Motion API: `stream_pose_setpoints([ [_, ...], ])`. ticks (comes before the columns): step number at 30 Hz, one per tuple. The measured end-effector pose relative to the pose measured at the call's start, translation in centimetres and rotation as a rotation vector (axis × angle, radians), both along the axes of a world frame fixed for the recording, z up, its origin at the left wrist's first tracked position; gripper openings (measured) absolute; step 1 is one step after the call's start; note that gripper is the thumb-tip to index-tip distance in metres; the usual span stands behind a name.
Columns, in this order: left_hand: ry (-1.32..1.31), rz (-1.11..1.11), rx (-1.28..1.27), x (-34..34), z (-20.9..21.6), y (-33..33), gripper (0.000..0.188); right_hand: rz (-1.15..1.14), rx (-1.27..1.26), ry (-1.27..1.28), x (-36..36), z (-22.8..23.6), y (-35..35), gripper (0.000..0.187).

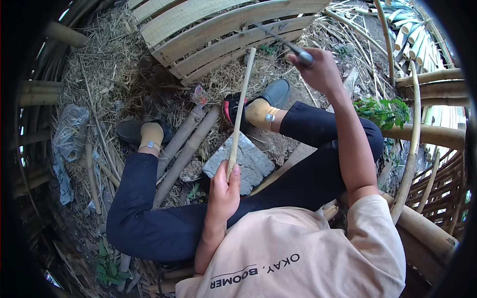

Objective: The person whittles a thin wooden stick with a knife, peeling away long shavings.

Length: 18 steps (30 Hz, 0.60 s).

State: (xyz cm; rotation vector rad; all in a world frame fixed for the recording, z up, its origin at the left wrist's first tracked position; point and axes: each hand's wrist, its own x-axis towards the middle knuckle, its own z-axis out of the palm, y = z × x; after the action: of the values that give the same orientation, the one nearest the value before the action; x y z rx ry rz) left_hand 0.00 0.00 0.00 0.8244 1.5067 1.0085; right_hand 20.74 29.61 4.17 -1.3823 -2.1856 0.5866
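Pale stick (239, 119) at centre, pointing far, over grey stone block (254, 161); left hand (224, 191) clamped round its near end. Right hand (320, 72), farther and to the right: fingers wrapped round a blurred, bladed tool (301, 53). Slatted wooden crate (211, 41) beyond; bamboo poles (190, 153) left of block

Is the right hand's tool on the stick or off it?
Off: wooden slats show between the tool in the right hand and the stick.
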Motion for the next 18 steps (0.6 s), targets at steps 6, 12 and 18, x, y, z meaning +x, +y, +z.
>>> stream_pose_setpoints([
  [6,-0.421,0.053,-0.048,-0.1,2.4,0.4,0.027,0.335,0.019,-0.266,-2.3,-0.1,-4.1,0.011],
  [12,-0.453,-0.007,-0.050,-0.6,3.1,0.6,0.030,0.350,0.008,-0.282,-3.5,-0.8,-5.6,0.011],
  [18,-0.517,-0.047,-0.096,0.0,4.1,0.4,0.032,0.284,0.104,-0.097,-3.7,-2.5,-5.0,0.015],
])
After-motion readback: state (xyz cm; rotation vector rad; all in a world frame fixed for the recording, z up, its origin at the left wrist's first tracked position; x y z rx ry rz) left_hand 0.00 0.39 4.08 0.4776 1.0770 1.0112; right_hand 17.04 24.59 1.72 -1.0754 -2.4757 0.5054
